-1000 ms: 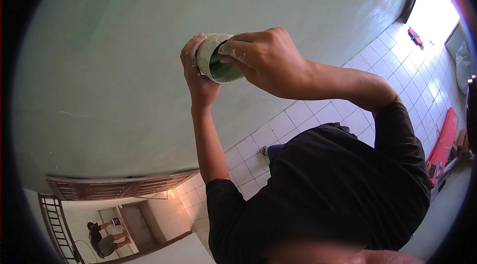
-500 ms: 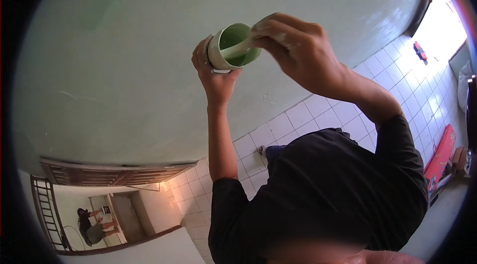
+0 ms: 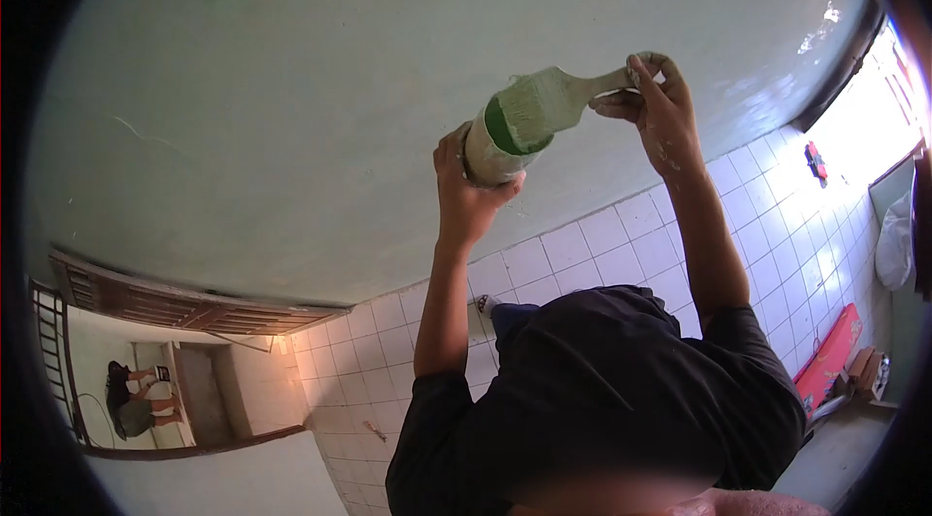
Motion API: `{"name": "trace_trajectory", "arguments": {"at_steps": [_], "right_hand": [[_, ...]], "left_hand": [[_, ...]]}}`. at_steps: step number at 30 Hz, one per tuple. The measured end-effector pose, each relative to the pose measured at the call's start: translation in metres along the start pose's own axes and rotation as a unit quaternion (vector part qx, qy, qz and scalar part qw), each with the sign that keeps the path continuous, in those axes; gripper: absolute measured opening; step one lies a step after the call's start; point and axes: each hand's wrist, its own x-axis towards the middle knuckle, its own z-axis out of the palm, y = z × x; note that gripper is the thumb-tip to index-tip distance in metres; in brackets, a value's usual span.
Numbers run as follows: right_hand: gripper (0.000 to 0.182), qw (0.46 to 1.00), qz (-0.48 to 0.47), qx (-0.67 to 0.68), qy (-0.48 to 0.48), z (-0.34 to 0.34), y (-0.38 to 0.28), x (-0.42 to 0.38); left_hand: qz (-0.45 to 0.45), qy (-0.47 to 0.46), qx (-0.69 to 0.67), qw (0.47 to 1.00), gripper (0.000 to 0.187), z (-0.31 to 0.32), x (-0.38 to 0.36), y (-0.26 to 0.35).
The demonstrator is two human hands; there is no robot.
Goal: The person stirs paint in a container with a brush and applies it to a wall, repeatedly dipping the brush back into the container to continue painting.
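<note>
My left hand [image 3: 476,188] is wrapped round a pale cup [image 3: 493,159] with green paint inside, held out near the wall. In my right hand [image 3: 655,99] is a wide paintbrush [image 3: 573,97], pinched by its handle. The brush head, coated in pale green, lies at the cup's mouth and covers part of the opening. Paint smears mark the fingers and wrist of my right hand. Behind both hands spreads a pale green wall [image 3: 291,108].
White floor tiles [image 3: 621,225] run along the wall's foot. A wooden shutter or door [image 3: 184,298] opens at left, with a person [image 3: 136,399] beyond. A red board [image 3: 830,356] and a white bag [image 3: 895,244] are at right, near a bright doorway [image 3: 864,89].
The brush has come up out of the cup, so its whole broad head shows. My left hand and the cup appear farther right and lower; my right hand has moved right.
</note>
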Motion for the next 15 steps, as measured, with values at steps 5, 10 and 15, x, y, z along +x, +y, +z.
{"name": "trace_trajectory", "arguments": {"at_steps": [5, 10, 15], "right_hand": [[0.031, 0.990, 0.089, 0.110, -0.012, -0.016, 0.040, 0.003], [0.028, 0.955, 0.192, 0.221, -0.046, -0.017, 0.073, 0.003], [0.022, 0.938, 0.183, 0.262, -0.131, -0.013, 0.092, -0.002]], "left_hand": [[0.020, 0.003, 0.045, 0.999, 0.087, 0.005, -0.011, 0.001], [0.001, 0.009, 0.033, 0.999, 0.082, 0.006, -0.023, 0.003], [-0.043, 0.009, 0.042, 0.998, 0.088, -0.001, -0.038, -0.002]]}}
